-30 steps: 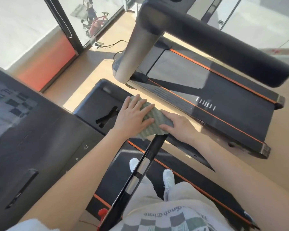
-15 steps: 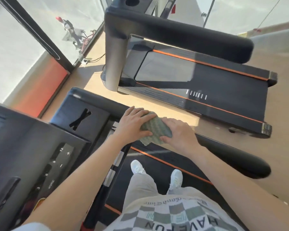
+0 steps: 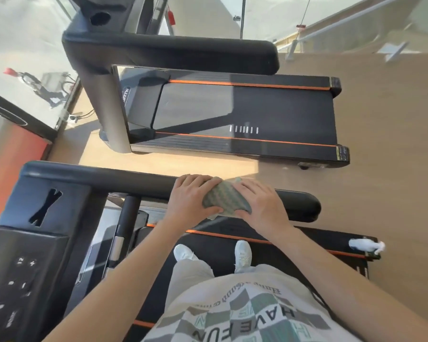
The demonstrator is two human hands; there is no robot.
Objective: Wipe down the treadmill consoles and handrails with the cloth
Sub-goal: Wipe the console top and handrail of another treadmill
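Note:
A grey-green textured cloth [image 3: 224,199] is wrapped over the black padded handrail [image 3: 124,180] of the treadmill I stand on. My left hand [image 3: 189,201] presses the cloth's left side, fingers curled over the rail. My right hand [image 3: 257,206] grips its right side. Past my right hand the rail's rounded end [image 3: 304,206] shows bare. The console [image 3: 22,267] with its white button marks sits at the lower left.
A second treadmill [image 3: 245,112] with orange stripes and its own black handrail [image 3: 173,54] stands just beyond, across a strip of wooden floor [image 3: 393,144]. Glass walls run along the left. A white object [image 3: 363,245] lies on my deck's rear corner.
Both hands with the cloth have slid along the handrail, away from the console toward its free end. My view has swung toward the rail's end, so more of it shows.

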